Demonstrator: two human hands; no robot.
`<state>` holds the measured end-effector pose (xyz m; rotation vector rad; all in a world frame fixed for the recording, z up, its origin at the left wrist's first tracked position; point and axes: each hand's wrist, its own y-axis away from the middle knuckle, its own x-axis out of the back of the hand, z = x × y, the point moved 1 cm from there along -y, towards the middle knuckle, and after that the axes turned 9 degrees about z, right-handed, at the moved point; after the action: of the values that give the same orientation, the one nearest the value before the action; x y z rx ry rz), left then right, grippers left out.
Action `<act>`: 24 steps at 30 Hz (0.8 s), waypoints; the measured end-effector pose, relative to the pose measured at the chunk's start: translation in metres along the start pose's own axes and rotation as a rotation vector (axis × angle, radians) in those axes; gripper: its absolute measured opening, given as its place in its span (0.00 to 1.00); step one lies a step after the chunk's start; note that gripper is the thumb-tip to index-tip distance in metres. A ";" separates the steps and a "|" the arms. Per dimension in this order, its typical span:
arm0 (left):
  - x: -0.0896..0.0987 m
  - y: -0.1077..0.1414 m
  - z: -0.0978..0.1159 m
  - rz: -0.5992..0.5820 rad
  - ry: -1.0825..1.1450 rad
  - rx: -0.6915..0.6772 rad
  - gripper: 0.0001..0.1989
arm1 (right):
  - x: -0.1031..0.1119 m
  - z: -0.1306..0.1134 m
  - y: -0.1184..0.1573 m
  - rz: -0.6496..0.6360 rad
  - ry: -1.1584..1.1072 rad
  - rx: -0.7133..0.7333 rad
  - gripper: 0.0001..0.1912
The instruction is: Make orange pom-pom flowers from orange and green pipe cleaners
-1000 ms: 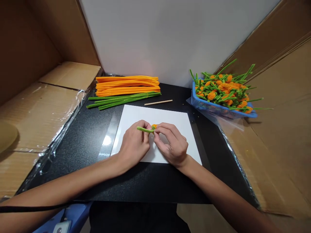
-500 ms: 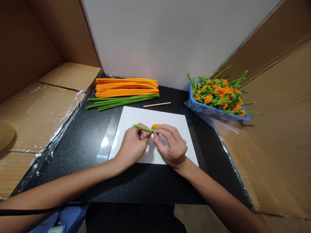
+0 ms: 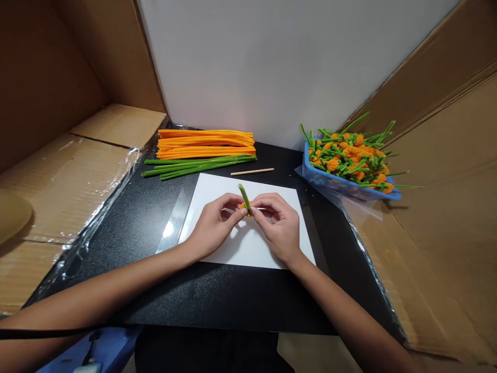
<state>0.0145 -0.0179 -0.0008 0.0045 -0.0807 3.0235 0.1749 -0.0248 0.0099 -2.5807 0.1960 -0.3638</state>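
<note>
Between my two hands, above a white sheet of paper, is a small orange pipe-cleaner ball with a green stem. The stem points up and slightly left, away from me. My left hand pinches the piece from the left with thumb and fingers. From the right, my right hand grips it at the foot of the stem. Fingertips cover most of the orange part, so its shape is largely hidden.
Behind the paper lie orange pipe cleaners, green pipe cleaners and a thin wooden stick. A blue basket at the back right holds several orange and green pieces. Cardboard panels flank the black table.
The green stem has swung from pointing left to pointing up and away from me. My hands have turned the piece and now hold it from both sides. The view has shifted slightly.
</note>
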 end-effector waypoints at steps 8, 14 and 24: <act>0.001 -0.001 0.001 0.022 0.207 0.065 0.16 | 0.001 -0.002 -0.003 -0.054 -0.086 -0.058 0.02; 0.001 0.000 0.000 0.084 0.224 0.092 0.18 | 0.001 -0.006 0.001 0.055 0.193 0.180 0.02; -0.006 0.010 0.008 0.164 0.179 0.046 0.14 | 0.000 -0.013 0.008 0.201 0.356 0.401 0.03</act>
<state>0.0193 -0.0284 0.0069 -0.2821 0.0056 3.1716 0.1704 -0.0377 0.0169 -2.0672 0.4554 -0.7077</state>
